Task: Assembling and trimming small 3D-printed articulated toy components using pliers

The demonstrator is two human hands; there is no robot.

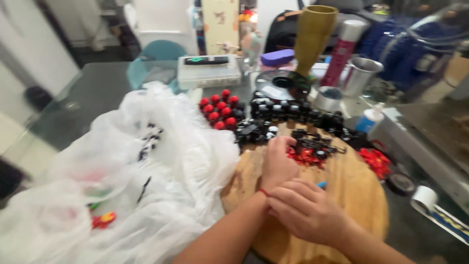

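wood, pale and round: a cutting board (351, 195) lies on the glass worktop (88, 98), and both hands rest over its near-left part. the left hand (278, 164) reaches forward, palm down, its fingers curled at the near edge of a loose heap of small red and black plastic parts (312, 151) that sits on the far middle of the board; whether the fingers have closed on a piece cannot be told, since the hand's back hides them and the picture is blurred. a thin red band circles that wrist. the right hand (308, 210) lies just behind and beside the left one, touching its wrist, fingers loosely bent and pointing left; a small blue thing (321, 185) shows at its far edge, but it is unclear whether the hand holds it.

beyond the heap, well ahead of the fingertips, black caps (288, 112) stand in rows, and to their left red round caps (218, 108) are grouped close together. more red pieces (375, 160) lie at the right rim of the board. a large crumpled white plastic bag (146, 186) fills the left side, touching the board's left rim, with a few dark and red bits showing through it.

farther back stand an olive vase (312, 36), a metal cup (360, 73), a roll of tape (328, 98) and a clear plastic box (209, 71). a small white bottle with a blue label (370, 120) stands to the right of the black caps.
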